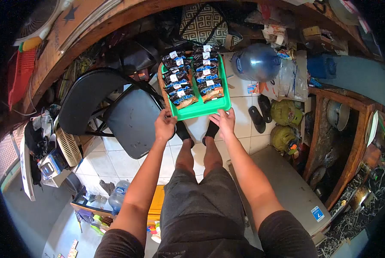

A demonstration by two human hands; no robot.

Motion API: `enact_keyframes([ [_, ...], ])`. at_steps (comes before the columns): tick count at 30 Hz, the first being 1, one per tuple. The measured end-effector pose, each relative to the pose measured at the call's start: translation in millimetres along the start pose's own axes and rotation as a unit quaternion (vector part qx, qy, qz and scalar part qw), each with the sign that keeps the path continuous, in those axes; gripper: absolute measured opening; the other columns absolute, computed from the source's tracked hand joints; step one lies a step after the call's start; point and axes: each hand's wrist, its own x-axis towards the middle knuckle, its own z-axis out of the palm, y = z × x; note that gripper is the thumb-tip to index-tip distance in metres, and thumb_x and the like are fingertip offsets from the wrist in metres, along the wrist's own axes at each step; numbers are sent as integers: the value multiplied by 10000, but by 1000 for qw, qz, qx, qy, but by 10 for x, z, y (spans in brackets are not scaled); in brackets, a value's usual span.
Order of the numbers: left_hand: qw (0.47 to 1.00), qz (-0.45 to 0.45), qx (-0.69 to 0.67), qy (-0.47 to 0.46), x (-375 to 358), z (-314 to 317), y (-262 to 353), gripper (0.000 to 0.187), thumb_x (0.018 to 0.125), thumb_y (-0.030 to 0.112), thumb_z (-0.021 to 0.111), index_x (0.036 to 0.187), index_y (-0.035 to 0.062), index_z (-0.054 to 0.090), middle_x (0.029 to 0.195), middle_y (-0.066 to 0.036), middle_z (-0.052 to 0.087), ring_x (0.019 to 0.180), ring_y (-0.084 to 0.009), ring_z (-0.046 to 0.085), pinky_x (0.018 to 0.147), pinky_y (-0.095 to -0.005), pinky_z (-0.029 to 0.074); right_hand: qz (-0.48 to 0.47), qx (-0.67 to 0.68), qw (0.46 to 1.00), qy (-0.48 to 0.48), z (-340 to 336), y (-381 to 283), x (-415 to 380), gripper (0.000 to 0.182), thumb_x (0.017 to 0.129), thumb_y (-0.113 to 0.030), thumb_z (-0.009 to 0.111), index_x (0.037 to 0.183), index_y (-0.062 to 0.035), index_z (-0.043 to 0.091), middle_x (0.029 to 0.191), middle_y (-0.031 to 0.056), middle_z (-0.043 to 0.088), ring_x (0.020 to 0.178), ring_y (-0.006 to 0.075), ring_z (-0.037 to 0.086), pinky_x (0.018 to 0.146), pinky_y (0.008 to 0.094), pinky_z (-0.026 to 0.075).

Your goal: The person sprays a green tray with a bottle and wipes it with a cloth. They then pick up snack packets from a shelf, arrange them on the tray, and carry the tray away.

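A bright green plastic tray (199, 112) extends in front of me, low over the floor in this view. Two rows of dark snack packets (208, 82) with blue lettering stand in it, each with a small white label on top. At the tray's near left corner, my left hand (165, 125) is closed with its fingers curled at the rim. My right hand (224, 122) pinches the near edge toward the right corner, thumb over the rim. A reddish-brown edge (161, 86) shows along the tray's left side.
A black folding chair (132, 116) stands close on the left. To the right are a large blue water bottle (257, 62), black slippers (257, 119), green gas cylinders (284, 139) and a grey appliance (282, 185). A patterned bag (204, 26) lies beyond the tray.
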Motion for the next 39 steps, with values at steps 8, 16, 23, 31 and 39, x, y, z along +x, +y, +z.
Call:
enact_keyframes([
  [8, 994, 4, -87, -64, -729, -290, 678, 297, 844, 16, 693, 1113, -13, 570, 984, -59, 611, 795, -85, 615, 696, -237, 501, -33, -6, 999, -26, -122, -663, -901, 314, 978, -84, 493, 1267, -48, 377, 1169, 183, 563, 997, 366, 675, 814, 436, 612],
  [16, 972, 95, -157, -147, -1463, -811, 1717, 364, 839, 17, 751, 1096, 21, 493, 976, -45, 562, 828, -91, 607, 728, -233, 519, -122, -33, 991, -49, -22, -1492, -1895, 288, 1005, -111, 466, 1283, -58, 406, 1142, 179, 600, 925, 341, 703, 770, 416, 625],
  [23, 949, 148, -170, -221, -1731, -1183, 2194, 460, 803, -36, 756, 1123, 58, 438, 1016, -35, 499, 900, -109, 570, 789, -262, 523, -156, -29, 986, -48, 34, -1873, -2656, 230, 995, -126, 464, 1214, -59, 437, 1095, 150, 603, 851, 334, 716, 713, 400, 635],
  [31, 917, 190, -199, -290, -1872, -1455, 2428, 341, 876, 41, 710, 1131, 34, 485, 1029, -50, 569, 925, -128, 600, 812, -284, 517, -195, -17, 980, -44, 51, -1956, -3112, 155, 959, -136, 463, 1096, -63, 462, 1057, 127, 592, 795, 331, 721, 664, 406, 634],
  [39, 909, 103, -321, -244, -1281, -1775, 2886, 528, 1019, 514, 406, 1276, 65, 512, 1212, -104, 583, 1028, -213, 604, 855, -377, 531, -207, -45, 976, -50, 33, -2229, -3398, 323, 925, -119, 463, 1237, -40, 487, 1047, 148, 652, 734, 288, 724, 653, 392, 633],
])
